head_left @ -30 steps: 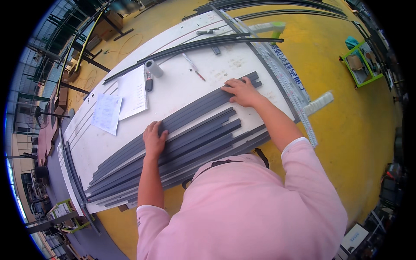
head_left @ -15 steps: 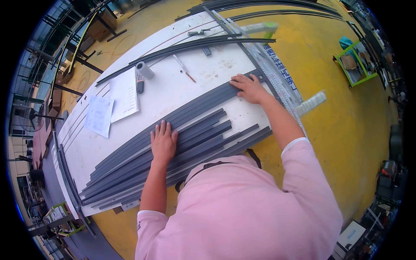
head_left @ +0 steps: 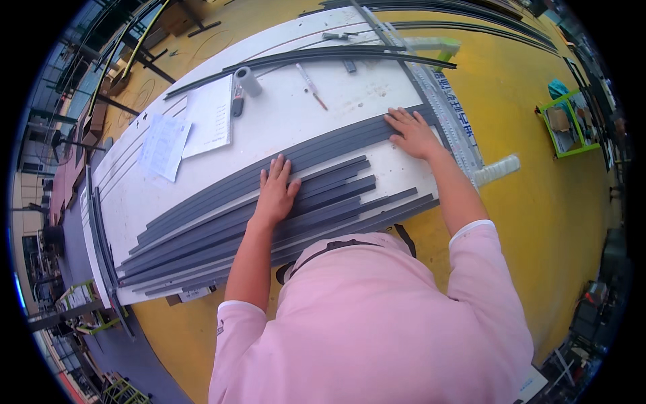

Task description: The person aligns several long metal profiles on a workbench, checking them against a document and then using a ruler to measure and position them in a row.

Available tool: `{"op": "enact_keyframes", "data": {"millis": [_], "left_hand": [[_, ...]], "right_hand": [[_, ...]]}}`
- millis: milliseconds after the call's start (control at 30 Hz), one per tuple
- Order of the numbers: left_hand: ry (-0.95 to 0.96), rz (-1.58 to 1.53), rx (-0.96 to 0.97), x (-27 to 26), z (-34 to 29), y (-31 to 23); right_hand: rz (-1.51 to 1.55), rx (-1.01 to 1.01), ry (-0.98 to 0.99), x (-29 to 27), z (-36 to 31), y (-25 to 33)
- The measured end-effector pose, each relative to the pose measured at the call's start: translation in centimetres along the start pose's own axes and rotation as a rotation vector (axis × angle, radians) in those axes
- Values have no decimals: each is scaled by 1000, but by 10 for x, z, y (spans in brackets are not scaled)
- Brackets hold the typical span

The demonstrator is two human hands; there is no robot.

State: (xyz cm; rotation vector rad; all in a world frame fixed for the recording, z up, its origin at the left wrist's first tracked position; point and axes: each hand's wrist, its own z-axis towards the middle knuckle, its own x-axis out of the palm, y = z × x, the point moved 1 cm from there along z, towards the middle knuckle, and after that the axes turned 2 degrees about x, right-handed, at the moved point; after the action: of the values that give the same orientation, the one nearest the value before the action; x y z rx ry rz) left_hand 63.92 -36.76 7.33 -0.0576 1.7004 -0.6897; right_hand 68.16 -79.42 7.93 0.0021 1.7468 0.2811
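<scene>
Several long dark grey profile strips (head_left: 323,147) lie edge to edge in a flat row across the white table. My left hand (head_left: 274,194) rests on the middle of this row, palm down and fingers spread. Toward the row's right end, my right hand (head_left: 412,135) lies flat with its fingers apart on the strips. Neither hand is wrapped round anything. Closer to my body, a looser group of dark grey strips (head_left: 336,187) of uneven lengths lies partly under my left hand and forearm.
Beyond the row are paper sheets (head_left: 208,118), a white roll (head_left: 248,82), a utility knife (head_left: 237,101), a pen (head_left: 306,77) and long dark bars (head_left: 316,56). A metal rail (head_left: 431,94) borders the table's right side. A green-framed cart (head_left: 568,124) stands on the yellow floor.
The whole scene has shifted up and to the right in my view. Both hands stay flat at about the same places on the strips.
</scene>
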Motion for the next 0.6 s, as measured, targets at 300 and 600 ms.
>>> {"op": "enact_keyframes", "data": {"millis": [300,600], "left_hand": [[-338,166,-101,-43,-102,70],[-254,228,-223,-56,-100,101]], "right_hand": [[305,-309,-122,13,-34,103],[439,37,-51,26,-19,108]]}}
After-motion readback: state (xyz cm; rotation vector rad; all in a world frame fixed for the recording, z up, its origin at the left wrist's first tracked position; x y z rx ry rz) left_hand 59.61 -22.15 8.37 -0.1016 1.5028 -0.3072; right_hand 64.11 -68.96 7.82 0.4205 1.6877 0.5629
